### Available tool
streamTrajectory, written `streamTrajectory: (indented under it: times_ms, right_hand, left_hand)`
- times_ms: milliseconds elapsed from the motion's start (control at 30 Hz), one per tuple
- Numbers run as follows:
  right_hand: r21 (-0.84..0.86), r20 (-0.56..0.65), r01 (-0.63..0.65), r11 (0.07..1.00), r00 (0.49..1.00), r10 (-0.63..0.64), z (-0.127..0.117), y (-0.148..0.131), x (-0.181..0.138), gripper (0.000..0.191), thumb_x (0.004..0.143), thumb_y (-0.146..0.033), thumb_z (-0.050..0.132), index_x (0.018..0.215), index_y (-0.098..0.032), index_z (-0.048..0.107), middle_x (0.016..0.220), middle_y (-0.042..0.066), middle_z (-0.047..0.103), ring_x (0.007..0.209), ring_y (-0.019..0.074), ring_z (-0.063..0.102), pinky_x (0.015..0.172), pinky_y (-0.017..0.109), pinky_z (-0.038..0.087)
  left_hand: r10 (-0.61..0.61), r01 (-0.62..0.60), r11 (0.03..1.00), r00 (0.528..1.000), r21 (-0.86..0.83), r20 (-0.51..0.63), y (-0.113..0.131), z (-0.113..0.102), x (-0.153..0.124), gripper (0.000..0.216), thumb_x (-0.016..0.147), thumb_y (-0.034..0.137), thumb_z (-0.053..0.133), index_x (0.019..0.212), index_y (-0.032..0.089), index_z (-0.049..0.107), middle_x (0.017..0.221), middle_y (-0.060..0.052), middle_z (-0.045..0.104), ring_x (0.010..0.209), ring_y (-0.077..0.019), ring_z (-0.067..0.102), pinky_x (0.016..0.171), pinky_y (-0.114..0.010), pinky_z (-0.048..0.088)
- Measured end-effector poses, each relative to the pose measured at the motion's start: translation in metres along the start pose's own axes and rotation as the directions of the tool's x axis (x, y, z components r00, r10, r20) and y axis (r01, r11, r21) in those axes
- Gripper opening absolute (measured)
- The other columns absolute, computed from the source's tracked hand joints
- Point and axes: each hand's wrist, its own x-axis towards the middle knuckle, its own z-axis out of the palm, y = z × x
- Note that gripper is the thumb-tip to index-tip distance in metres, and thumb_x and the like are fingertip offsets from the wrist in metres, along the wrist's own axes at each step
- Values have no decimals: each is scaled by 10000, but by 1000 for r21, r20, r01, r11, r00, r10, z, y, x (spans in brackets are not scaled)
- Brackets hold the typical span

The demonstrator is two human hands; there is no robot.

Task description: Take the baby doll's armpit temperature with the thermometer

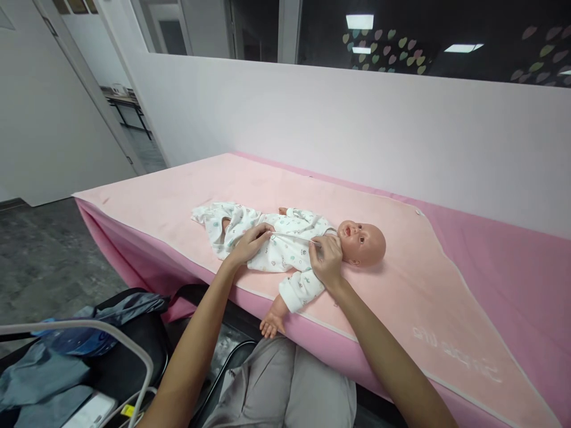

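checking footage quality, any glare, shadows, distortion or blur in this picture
Head view: bright lights stand out in the dark window, a soft shadow lies beside the doll's head, and the door leans, likely lens distortion; head view too: left hand and right hand look fairly sharp.

Left grip [252, 242]: pinched; left forearm [200, 333]: extended forward | right grip [329, 259]: pinched; right forearm [383, 342]: slanting inward

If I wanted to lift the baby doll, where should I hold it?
Probably around the trunk, through its white printed outfit, with the round, bald head supported too. Come from the near side: the baby doll lies face up close to that side, its trunk wider than its near arm, which sticks out.
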Motion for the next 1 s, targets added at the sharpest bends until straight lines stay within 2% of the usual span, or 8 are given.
streamTrajectory:
  times_ms: [167,300,367,800,1000]
  right_hand:
    - [2,-6,-13,1000,1000,13,0,0,0,67,819,-156,497,796,-203,538,718,15,622,701,167,566,799,349,420]
    - [-4,0,-8,1000,1000,8,1,1,0,69,818,-151,497,801,-204,538,717,16,625,698,168,566,799,352,420]
    - [-8,0,-8,1000,1000,8,1,1,0,70,818,-148,498,798,-203,536,714,17,624,694,168,563,797,352,420]
    - [-12,1,-6,1000,1000,6,1,1,-1,67,813,-141,508,802,-199,538,719,20,623,703,166,560,789,348,426]
    - [-21,-3,2,1000,1000,-2,1,2,-1,62,817,-145,507,804,-196,539,719,19,625,704,163,562,796,345,429]
  left_hand:
    - [10,-11,1000,999,24,38,6,-2,-1,309,860,417,445,960,184,621,987,-53,632,939,-198,554,852,-315,432]
    - [33,-43,996,992,81,120,11,-4,-2,337,733,414,635,991,198,641,1045,-58,634,983,-210,562,876,-336,441]
    - [55,-68,993,990,101,131,10,-5,-2,320,700,390,674,965,211,656,1059,-52,633,1008,-210,559,902,-345,434]
    - [106,-111,992,990,53,91,6,-5,-3,226,762,351,631,929,209,686,1021,-58,654,985,-200,578,880,-340,443]
    - [128,-123,991,987,-58,102,1,-7,-3,184,804,274,553,868,180,697,933,-79,660,907,-201,592,818,-341,449]
